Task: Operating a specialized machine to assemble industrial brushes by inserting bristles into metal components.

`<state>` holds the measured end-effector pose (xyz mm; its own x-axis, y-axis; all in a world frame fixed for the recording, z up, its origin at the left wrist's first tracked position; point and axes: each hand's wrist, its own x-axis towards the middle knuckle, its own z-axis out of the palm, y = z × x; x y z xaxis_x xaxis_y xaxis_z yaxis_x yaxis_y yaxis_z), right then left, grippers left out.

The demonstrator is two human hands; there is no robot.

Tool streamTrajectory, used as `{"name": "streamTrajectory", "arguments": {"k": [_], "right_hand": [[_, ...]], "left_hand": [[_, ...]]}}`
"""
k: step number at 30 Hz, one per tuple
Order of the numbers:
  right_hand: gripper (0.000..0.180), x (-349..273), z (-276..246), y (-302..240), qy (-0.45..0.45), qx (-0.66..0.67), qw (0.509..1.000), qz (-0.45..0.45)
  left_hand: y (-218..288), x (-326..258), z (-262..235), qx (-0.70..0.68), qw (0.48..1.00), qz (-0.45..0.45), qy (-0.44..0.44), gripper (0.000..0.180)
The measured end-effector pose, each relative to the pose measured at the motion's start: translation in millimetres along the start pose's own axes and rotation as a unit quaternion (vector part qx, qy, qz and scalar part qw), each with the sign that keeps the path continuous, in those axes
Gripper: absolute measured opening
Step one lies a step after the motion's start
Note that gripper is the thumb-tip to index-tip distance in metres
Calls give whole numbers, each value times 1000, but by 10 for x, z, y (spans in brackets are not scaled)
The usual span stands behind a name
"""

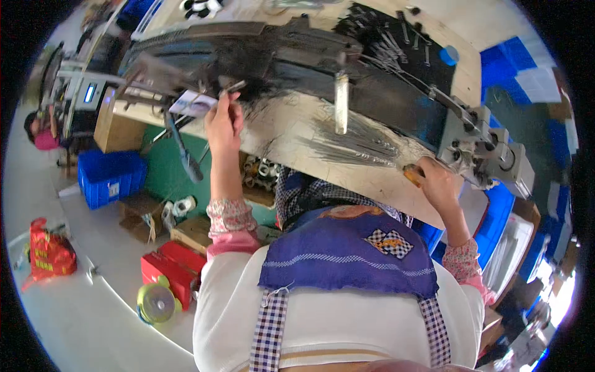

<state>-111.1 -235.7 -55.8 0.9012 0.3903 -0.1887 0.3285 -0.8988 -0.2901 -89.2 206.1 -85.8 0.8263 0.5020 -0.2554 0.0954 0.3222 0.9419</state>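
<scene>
My left hand (224, 124) is raised at the left part of the bench, its fingers curled together. A short pale rod-like piece (235, 86) shows at its fingertips; blur hides whether it is gripped. Beside that hand is a pale card or sheet (193, 103). My right hand (439, 185) is closed round a small orange-yellow object (413, 174) near the bench's front edge, just left of the metal machine head (486, 146). Between my hands, a bundle of thin metal rods (353, 146) lies on the wooden bench top (279, 133).
A long dark machine bed (297, 59) runs across the bench, with an upright pale bar (341, 102) on it. Several metal parts (387, 49) lie on a dark mat behind. A blue crate (111, 178), red box (173, 270) and green fan (156, 302) stand on the floor at left.
</scene>
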Motion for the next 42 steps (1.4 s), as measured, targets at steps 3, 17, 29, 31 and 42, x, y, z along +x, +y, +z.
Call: {"name": "streamTrajectory", "arguments": {"k": [3, 17, 29, 31, 42], "right_hand": [[13, 18, -327, -236, 80, 51, 988, -118], [12, 205, -1121, -370, 230, 262, 937, -31], [22, 1527, -1090, -462, 176, 71, 961, -199], [22, 1592, -1067, -564, 98, 75, 968, -217], [28, 1593, -1334, -509, -110, 426, 897, -45]], "left_hand": [[-13, -73, 87, -21, 999, 33, 3, 26], [-90, -839, 2311, -84, 883, -257, -383, 25], [-26, -835, 2235, -77, 969, -79, -221, 27], [-43, -840, 2222, -86, 968, -84, -219, 28], [-96, -796, 2153, -56, 944, -110, -304, 50]]}}
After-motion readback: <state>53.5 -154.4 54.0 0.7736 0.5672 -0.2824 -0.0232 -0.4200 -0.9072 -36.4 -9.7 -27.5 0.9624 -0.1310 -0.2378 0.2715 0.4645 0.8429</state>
